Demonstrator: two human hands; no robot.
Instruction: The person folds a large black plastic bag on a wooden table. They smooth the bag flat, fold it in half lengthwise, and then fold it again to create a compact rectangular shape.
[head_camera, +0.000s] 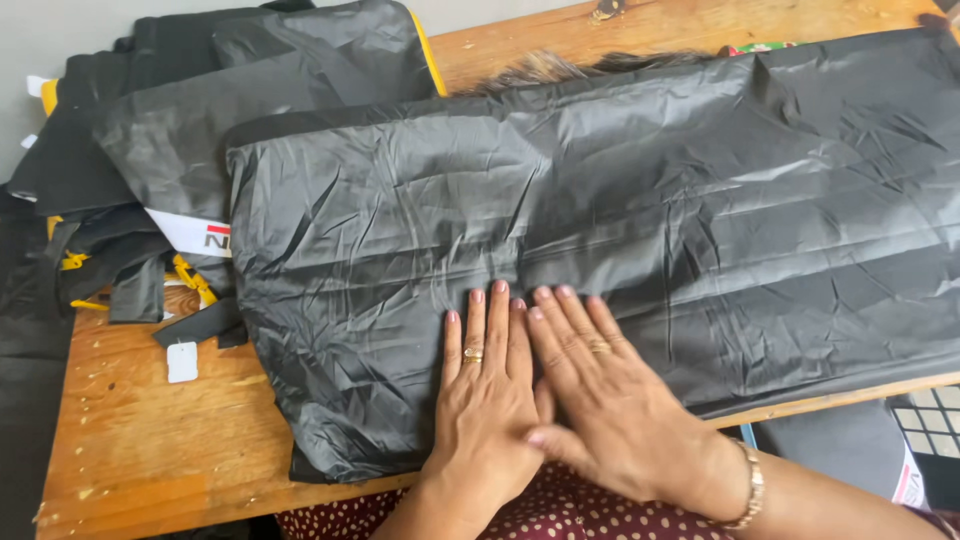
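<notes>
Two flat hands press one black garment bag (620, 230), which lies on the table (150, 430) with its long axis running left to right. Left hand (485, 385) and right hand (600, 400) rest side by side on its near edge, fingers (478, 320) extended, gripping nothing.

Even, soft daylight lit the scene, sheen glared off the crinkled black fabric (600, 210) toward 2 o'clock, shadows stayed faint, focus was sharp centrally, slight softness at 9 o'clock edge.
</notes>
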